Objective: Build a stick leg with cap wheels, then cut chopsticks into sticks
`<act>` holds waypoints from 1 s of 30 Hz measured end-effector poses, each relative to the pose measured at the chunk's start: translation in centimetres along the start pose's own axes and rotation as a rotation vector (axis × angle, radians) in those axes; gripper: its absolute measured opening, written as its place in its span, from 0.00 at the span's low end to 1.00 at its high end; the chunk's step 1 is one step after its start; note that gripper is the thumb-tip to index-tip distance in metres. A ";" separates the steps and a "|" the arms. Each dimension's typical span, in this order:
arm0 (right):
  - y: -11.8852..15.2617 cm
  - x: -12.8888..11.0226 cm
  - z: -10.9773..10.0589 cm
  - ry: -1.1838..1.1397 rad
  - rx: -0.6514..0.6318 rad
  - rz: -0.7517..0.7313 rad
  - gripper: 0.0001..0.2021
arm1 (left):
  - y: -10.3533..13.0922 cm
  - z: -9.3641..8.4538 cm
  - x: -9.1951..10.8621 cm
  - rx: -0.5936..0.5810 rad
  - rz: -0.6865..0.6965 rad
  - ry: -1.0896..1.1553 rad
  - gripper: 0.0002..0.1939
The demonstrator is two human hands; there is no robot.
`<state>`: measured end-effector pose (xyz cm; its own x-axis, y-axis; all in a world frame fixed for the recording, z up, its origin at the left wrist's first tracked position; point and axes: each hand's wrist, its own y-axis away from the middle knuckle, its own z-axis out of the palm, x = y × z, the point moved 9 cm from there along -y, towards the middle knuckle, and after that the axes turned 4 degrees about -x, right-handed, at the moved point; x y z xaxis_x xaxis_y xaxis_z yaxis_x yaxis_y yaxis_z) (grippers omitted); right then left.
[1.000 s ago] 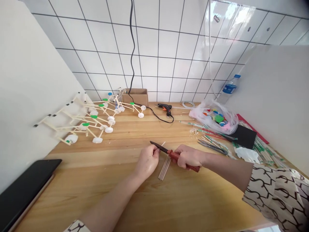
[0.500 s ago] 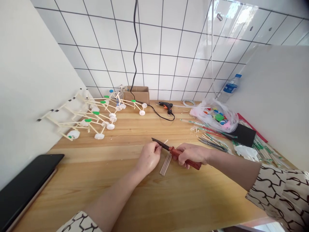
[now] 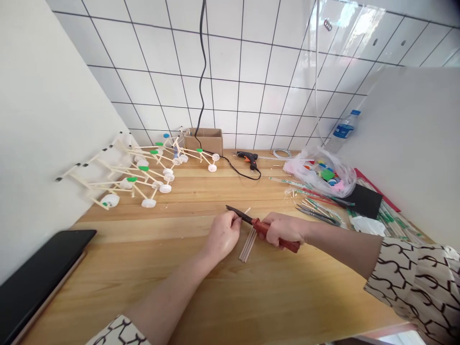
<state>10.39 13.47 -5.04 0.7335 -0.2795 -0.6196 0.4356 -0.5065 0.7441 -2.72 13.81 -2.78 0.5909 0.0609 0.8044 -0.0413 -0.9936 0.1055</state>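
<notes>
My right hand [image 3: 282, 229] is wrapped round the red handle of a knife [image 3: 259, 225]. Its narrow dark blade points up and left, across a thin wooden stick [image 3: 247, 210] whose end shows beyond the blade. My left hand [image 3: 223, 234] is closed in a pinch on that stick, fingertips right beside the blade; the held part is mostly hidden. Several more thin wooden sticks [image 3: 247, 248] lie side by side on the table between my hands, partly under the handle.
Stick frames with white wheels [image 3: 148, 203] stand at left, behind a black phone-like device [image 3: 43, 273]. A glue gun [image 3: 247, 158] and cardboard box [image 3: 206, 141] are at the back. To the right are a plastic bag of bottle caps [image 3: 319, 175], scissors [image 3: 318, 215] and a bottle [image 3: 343, 130].
Hardly anything differs. The right forearm and sleeve have shifted slightly, while the knife and both hands keep nearly the same places.
</notes>
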 end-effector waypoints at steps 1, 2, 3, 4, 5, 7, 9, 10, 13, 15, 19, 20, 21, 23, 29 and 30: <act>-0.1 0.1 -0.1 0.008 -0.003 0.005 0.08 | -0.1 0.0 0.0 0.002 0.003 -0.007 0.11; -0.2 0.2 -0.1 0.015 -0.008 0.010 0.08 | -0.1 0.1 0.0 0.003 0.007 -0.013 0.11; -0.3 0.2 -0.2 0.022 -0.014 0.014 0.08 | -0.2 0.1 0.0 0.003 0.010 -0.019 0.11; -0.4 0.3 -0.2 0.028 -0.023 0.018 0.08 | -0.2 0.1 0.0 0.003 0.011 -0.025 0.11; -0.6 0.4 -0.2 0.032 -0.030 0.020 0.08 | -0.2 0.2 0.0 0.005 0.010 -0.030 0.11; -0.8 0.5 -0.3 0.036 -0.038 0.020 0.08 | -0.2 0.1 0.0 0.010 0.004 -0.040 0.11; -0.9 0.5 -0.3 0.038 -0.038 0.016 0.08 | -0.1 0.1 0.0 0.016 -0.001 -0.049 0.11; -0.9 0.5 -0.4 0.040 -0.037 0.016 0.08 | -0.1 0.1 0.0 0.019 0.000 -0.052 0.12; -0.9 0.5 -0.4 0.048 -0.040 0.024 0.09 | -0.1 0.1 0.0 0.023 0.002 -0.053 0.12; -0.9 0.5 -0.4 0.052 -0.046 0.029 0.08 | -0.2 0.1 0.0 0.022 0.000 -0.051 0.12; -1.0 0.5 -0.4 0.050 -0.050 0.022 0.08 | -0.1 0.0 -0.1 0.021 -0.011 -0.049 0.12; -1.0 0.5 -0.4 0.048 -0.050 0.019 0.08 | -0.1 0.0 -0.1 0.023 -0.016 -0.050 0.12; -1.0 0.5 -0.4 0.046 -0.051 0.018 0.07 | -0.1 0.0 -0.1 0.025 -0.019 -0.052 0.12; -1.0 0.5 -0.4 0.043 -0.054 0.017 0.07 | -0.1 0.0 -0.1 0.024 -0.022 -0.056 0.12; -0.9 0.6 -0.4 0.020 -0.050 0.036 0.07 | -0.2 0.1 -0.2 0.017 -0.019 -0.064 0.12; -0.9 0.7 -0.5 0.014 -0.046 0.037 0.07 | -0.2 0.1 -0.2 0.017 -0.021 -0.063 0.12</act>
<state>10.75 14.10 -6.00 0.7565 -0.2858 -0.5882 0.4314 -0.4578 0.7773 -2.76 13.96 -3.01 0.6412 0.0764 0.7635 -0.0151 -0.9936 0.1121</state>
